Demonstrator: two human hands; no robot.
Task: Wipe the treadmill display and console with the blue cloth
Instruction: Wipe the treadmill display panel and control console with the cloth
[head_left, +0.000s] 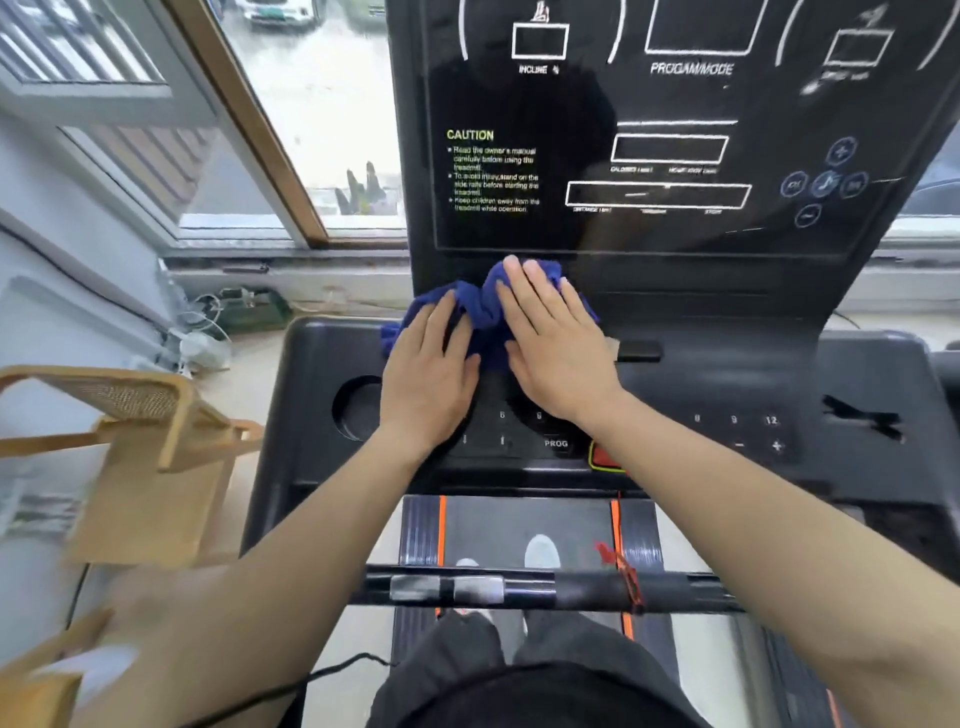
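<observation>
Both forearms reach over handlebar (519, 590). Left hand (428, 382) and right hand (553, 353) flat, fingers spread, pressing bunched blue cloth (480, 306) onto console (727, 374) far edge, left of centre, just below display (649, 156).

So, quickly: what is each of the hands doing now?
Left hand: open, flat on the crumpled blue cloth.
Right hand: open, flat on it too.

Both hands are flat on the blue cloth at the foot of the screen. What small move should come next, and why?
Probably slide the blue cloth up onto the display. Left hand and right hand press it bunched on the console just below the screen's lower edge, and the glass above shows no cloth on it.
</observation>
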